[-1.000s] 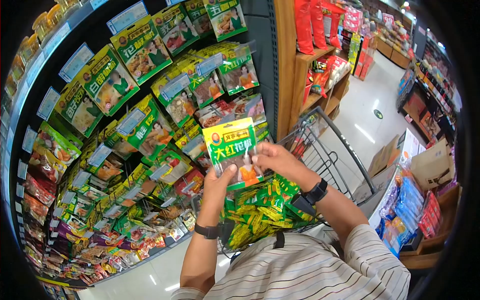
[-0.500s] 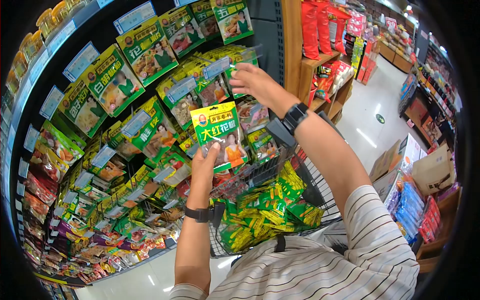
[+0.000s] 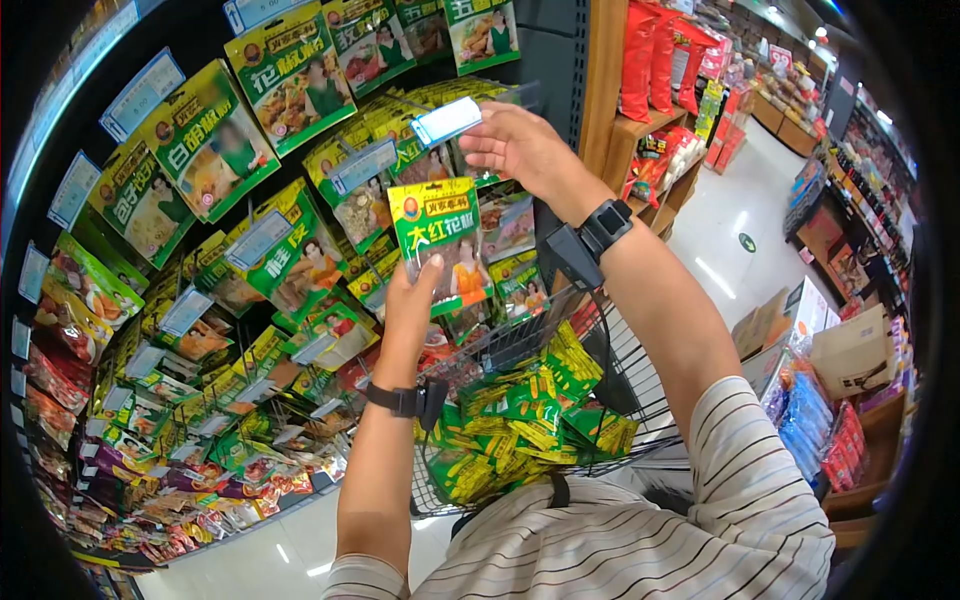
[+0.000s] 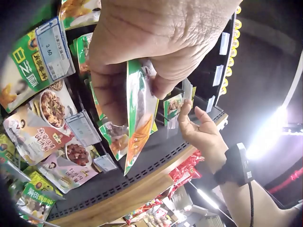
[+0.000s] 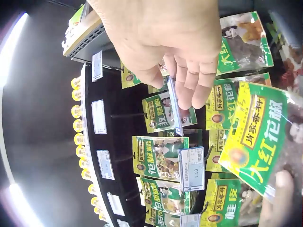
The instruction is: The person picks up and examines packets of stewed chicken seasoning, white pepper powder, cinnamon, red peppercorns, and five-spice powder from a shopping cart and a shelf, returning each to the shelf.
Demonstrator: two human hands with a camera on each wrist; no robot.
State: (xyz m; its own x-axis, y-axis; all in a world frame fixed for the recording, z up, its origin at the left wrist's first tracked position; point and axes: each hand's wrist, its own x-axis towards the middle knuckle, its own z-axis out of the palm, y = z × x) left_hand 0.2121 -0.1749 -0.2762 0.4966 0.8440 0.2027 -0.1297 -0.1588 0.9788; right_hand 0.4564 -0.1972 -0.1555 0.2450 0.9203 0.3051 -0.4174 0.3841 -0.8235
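Note:
My left hand [image 3: 410, 290] holds up a green-and-yellow packet of red Sichuan pepper [image 3: 440, 235], thumb across its front. Seen edge-on in the left wrist view, the packet [image 4: 138, 106] sits between thumb and fingers. Up at the rack, my right hand [image 3: 525, 150] pinches the edge of a price tag [image 3: 447, 122] at the end of a hook. From the right wrist, that tag [image 5: 175, 106] shows as a thin edge beside the bent fingers. Matching pepper packets [image 5: 222, 101] hang close by it.
Spice packets hang in rows on the rack, among them a white pepper packet [image 3: 205, 135]. A wire shopping cart [image 3: 640, 400] below holds a heap of small green-and-yellow packets [image 3: 530, 410]. A wooden shelf [image 3: 605, 90] stands to the right, and cartons [image 3: 850, 350] lie farther right.
My right hand let go of the pepper packet and rose to the rack, where the price tag now tips upward. The left hand kept the packet and moved slightly left and up.

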